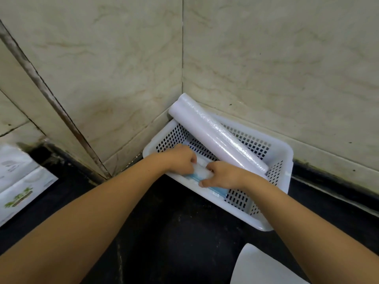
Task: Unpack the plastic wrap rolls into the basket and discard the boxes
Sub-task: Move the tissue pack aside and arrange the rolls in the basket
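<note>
Nearest the lens, two bare forearms, reaching up from the bottom edge across the dark worktop (174, 232) toward its back corner under the tiled walls. There, a white perforated basket (281, 193), set askew, one corner pushed toward the wall joint. Inside, along its near rim, a small flat packet with blue print (202, 177), long axis parallel to that rim, pinched at one end by the left hand (181, 158) and toward the middle by the right hand (222, 175); both hands curled shut on it, fingertips touching it, thumbs nearly meeting. Just behind the hands, a long plastic wrap roll (215, 136), lying diagonally, far end propped over the basket's back corner and against the wall, near end down inside by the right side wall. Roll's axis crossed that of the packet, closer to the right hand. At the worktop's left edge, a printed box (18, 181), well apart from the basket, probably still to be discarded. At the bottom right corner, a white sheet-like object (264, 267), identity unclear.
</note>
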`<state>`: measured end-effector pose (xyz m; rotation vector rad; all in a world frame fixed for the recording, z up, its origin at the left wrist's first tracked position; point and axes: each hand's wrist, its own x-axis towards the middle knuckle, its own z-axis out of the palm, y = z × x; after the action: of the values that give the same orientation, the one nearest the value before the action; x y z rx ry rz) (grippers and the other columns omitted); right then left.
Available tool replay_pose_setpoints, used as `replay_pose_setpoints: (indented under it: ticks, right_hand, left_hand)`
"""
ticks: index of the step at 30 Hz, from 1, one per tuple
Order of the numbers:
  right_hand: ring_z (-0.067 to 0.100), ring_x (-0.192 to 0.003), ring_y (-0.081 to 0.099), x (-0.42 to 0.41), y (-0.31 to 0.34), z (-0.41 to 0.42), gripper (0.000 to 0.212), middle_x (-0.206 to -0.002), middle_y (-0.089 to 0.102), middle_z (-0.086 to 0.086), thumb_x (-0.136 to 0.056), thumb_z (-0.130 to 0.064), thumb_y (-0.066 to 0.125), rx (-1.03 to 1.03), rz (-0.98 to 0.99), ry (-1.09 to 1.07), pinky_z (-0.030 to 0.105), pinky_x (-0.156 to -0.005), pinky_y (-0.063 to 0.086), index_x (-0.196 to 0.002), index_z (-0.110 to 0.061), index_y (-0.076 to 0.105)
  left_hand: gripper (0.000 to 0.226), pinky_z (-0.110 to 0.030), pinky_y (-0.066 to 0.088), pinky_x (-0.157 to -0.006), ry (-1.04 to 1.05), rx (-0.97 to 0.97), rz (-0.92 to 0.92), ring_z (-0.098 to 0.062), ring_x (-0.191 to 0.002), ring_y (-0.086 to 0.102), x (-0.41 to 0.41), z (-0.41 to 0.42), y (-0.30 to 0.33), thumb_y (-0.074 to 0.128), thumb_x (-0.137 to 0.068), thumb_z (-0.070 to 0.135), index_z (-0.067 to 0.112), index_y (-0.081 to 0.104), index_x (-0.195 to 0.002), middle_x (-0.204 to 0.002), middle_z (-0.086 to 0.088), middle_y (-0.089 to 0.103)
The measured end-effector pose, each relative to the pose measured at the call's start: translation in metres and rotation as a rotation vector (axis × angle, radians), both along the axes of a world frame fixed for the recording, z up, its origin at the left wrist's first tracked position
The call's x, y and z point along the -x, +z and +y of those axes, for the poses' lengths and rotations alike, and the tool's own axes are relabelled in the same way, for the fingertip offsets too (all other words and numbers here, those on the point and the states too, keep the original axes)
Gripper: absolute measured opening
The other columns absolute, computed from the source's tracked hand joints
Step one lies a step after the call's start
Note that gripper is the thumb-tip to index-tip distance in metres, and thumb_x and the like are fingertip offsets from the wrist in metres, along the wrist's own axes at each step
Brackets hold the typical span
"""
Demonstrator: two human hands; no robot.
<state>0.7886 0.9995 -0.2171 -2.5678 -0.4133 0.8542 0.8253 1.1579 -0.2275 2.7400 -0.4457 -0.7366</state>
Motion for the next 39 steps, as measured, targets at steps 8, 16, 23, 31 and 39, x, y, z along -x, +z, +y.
replay_pose_setpoints:
  ticks: [8, 16, 23, 31, 39]
  right_hand:
    - [0.011, -0.063, 0.052, 0.007, 0.049, -0.04, 0.011, -0.074, 0.06, -0.002, -0.088, -0.027, 0.056, -0.036, -0.138, -0.07, 0.025, -0.06, 0.044, -0.083, -0.021, 0.064]
    - [0.009, -0.063, 0.052, 0.003, 0.06, -0.046, 0.009, -0.072, 0.056, -0.005, -0.089, -0.026, 0.055, -0.132, -0.289, -0.269, 0.021, -0.052, 0.037, -0.082, -0.023, 0.059]
    - [0.021, -0.064, 0.054, 0.0, 0.025, 0.001, 0.012, -0.072, 0.058, 0.003, -0.091, -0.017, 0.05, -0.121, -0.495, -0.213, 0.025, -0.05, 0.038, -0.085, -0.011, 0.058]
    - [0.012, -0.057, 0.037, -0.011, -0.01, 0.012, 0.022, -0.066, 0.039, -0.001, -0.091, -0.022, 0.054, -0.207, -0.009, -0.258, 0.024, -0.055, 0.031, -0.072, -0.014, 0.044]
    - [0.018, -0.076, 0.05, -0.005, -0.008, 0.007, 0.014, -0.073, 0.05, -0.004, -0.095, -0.025, 0.043, -0.145, 0.009, -0.144, 0.027, -0.067, 0.04, -0.087, -0.017, 0.052]
  left_hand:
    - [0.025, -0.031, 0.044, -0.093, 0.143, 0.342, 0.049, -0.027, -0.112, 0.056, -0.028, 0.008, 0.004, 0.049, -0.086, 0.001, 0.01, 0.064, -0.104, -0.115, -0.009, 0.063]
    - [0.027, -0.033, 0.049, -0.077, -0.244, -0.128, 0.115, -0.02, -0.088, 0.056, -0.013, 0.001, 0.007, 0.048, -0.079, 0.011, 0.024, 0.057, -0.1, -0.101, -0.001, 0.059]
    - [0.007, -0.03, 0.036, -0.069, -0.285, -0.072, 0.132, -0.019, -0.074, 0.046, -0.004, 0.02, 0.028, 0.053, -0.08, 0.009, 0.013, 0.052, -0.074, -0.077, -0.004, 0.05]
    - [0.028, -0.033, 0.044, -0.082, -0.24, -0.24, 0.012, -0.025, -0.096, 0.054, -0.005, 0.019, 0.027, 0.053, -0.085, 0.013, 0.013, 0.055, -0.113, -0.116, -0.01, 0.059]
    - [0.055, -0.032, 0.03, -0.11, -0.234, 0.006, -0.001, -0.022, -0.132, 0.037, -0.008, 0.02, 0.03, 0.056, -0.088, 0.022, 0.017, 0.037, -0.139, -0.147, -0.006, 0.037]
